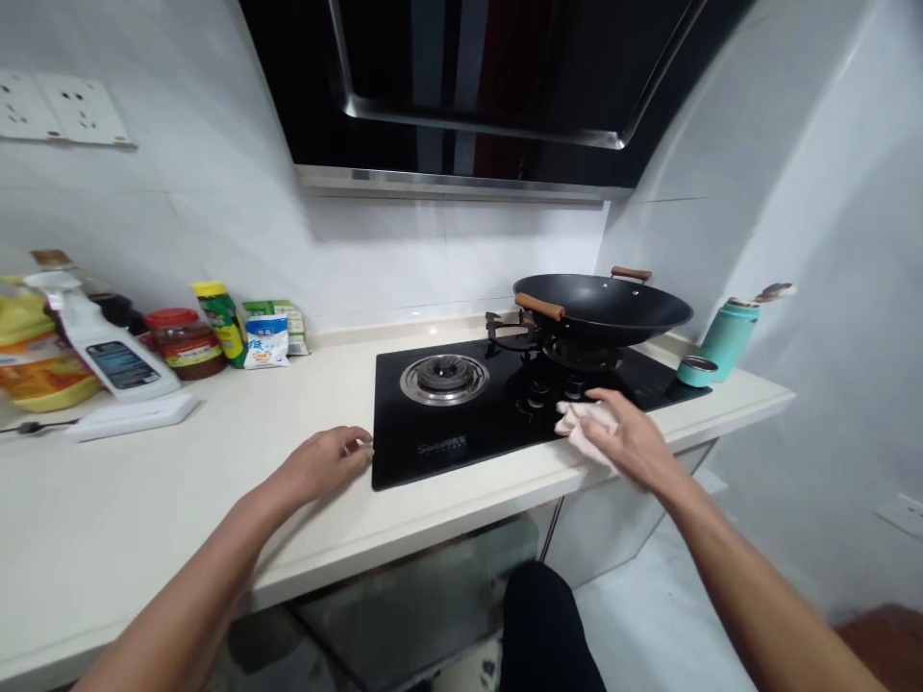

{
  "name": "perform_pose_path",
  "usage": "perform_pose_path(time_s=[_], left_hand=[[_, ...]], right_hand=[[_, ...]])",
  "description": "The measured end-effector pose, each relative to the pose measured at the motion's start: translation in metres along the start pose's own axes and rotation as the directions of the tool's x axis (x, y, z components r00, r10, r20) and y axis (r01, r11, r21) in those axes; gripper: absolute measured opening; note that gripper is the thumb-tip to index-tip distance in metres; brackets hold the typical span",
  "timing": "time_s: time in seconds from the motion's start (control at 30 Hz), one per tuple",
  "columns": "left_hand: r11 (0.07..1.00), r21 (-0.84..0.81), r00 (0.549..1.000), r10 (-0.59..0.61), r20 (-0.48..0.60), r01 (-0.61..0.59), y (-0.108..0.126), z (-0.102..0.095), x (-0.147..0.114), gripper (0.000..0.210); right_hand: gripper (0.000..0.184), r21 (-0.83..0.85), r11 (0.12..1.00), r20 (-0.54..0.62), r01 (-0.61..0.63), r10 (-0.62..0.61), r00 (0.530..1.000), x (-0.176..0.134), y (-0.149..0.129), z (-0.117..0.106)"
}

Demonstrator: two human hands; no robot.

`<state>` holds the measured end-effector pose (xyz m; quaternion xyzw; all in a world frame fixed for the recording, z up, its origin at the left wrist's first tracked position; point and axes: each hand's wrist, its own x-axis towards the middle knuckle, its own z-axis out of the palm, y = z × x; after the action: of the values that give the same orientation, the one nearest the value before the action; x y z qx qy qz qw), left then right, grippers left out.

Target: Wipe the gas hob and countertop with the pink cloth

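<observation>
A white cloth is held in the right hand, bunched between thumb and fingers, which are closed around it; the cloth is set at the front edge of the black cooktop, near the control knobs, with part of it lying over the rim toward the desk. The left hand is rested on the desk at the cooktop's left edge, its fingers loosely curled and parted from the thumb; nothing is seen to be held by it.

The work with the cloth is judged to be under way and unfinished; the left burner is already bare, with no pan support over it; dark metal supports are seen crowded beside and beneath the wok, which is still stood over the right side; the glass under it is thus left out of easy reach. A green bottle and a green cup-like lid are also left at the right end; how much of the glass has been gone over cannot be told.
</observation>
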<state>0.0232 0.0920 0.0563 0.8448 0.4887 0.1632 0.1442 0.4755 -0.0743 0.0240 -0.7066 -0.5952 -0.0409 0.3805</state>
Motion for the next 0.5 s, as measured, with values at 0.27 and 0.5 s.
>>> perform_pose_path(time_s=[0.27,0.5], left_hand=[[1.0,-0.004,0.994,0.017,-0.112,-0.017,-0.023,0.005,-0.063,0.048],[0.994,-0.108,0.946,-0.017,-0.323,-0.019,-0.036,0.019,-0.098,0.041]], right_hand=[[0.054,-0.521,0.78,-0.117,-0.346,0.336,0.934,0.012,0.06,-0.005],[0.043,-0.527,0.85,0.075,0.01,0.035,0.997,-0.009,-0.054,0.049]])
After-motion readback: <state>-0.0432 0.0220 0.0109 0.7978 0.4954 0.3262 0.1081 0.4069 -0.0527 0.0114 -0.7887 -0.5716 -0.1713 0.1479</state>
